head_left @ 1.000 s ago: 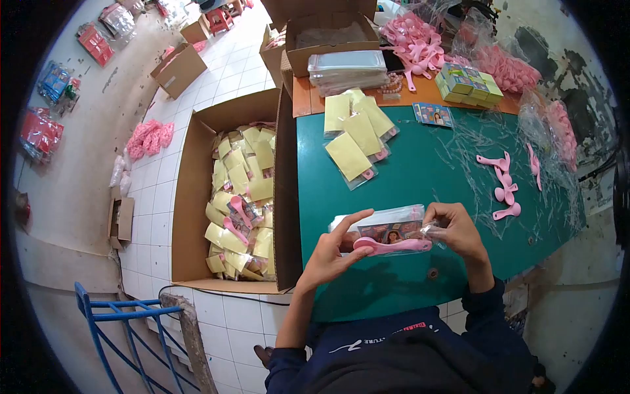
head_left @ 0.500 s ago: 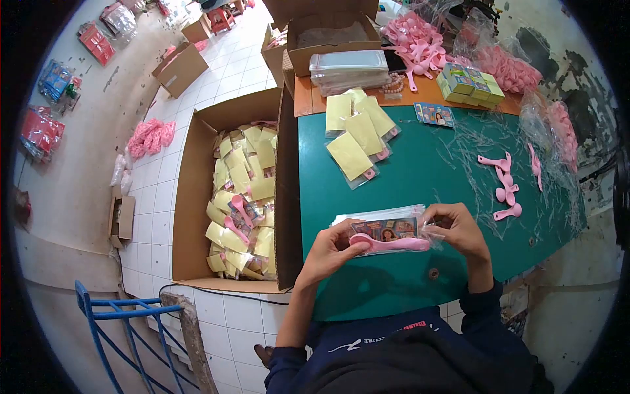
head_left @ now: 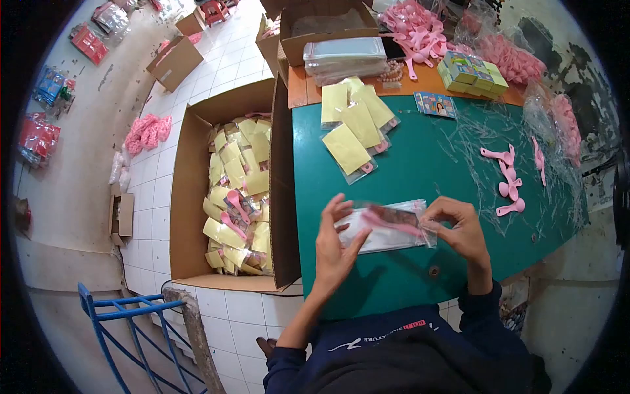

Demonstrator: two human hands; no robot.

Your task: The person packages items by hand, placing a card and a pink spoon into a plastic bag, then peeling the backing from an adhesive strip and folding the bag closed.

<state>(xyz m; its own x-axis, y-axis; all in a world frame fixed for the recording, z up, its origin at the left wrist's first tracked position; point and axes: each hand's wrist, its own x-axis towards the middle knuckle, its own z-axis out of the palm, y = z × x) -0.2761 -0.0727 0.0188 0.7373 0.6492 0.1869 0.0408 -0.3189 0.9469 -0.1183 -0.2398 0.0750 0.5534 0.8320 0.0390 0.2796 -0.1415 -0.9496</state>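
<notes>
A clear plastic bag with a pink spoon and a printed card in it (head_left: 395, 222) is blurred by motion over the green table. My right hand (head_left: 457, 228) pinches the bag's right end between thumb and fingers. At its left end, my left hand (head_left: 336, 246) has thumb and fingers spread apart. Under the packet lies a stack of flat clear bags (head_left: 387, 241). Beyond my hands, several filled packets with yellow card backs (head_left: 347, 149) lie overlapping.
Left of the table (head_left: 420, 167) stands a large carton (head_left: 187, 197) of filled packets. Loose pink spoons (head_left: 510, 189) and clear plastic strips lie at right. Card stacks (head_left: 469, 71), more bags (head_left: 344, 56) and a heap of spoons (head_left: 417, 33) sit at the back.
My left hand has let go of the packet's left end and its fingers have spread. The packet has tilted and blurred, still pinched by my right hand.
</notes>
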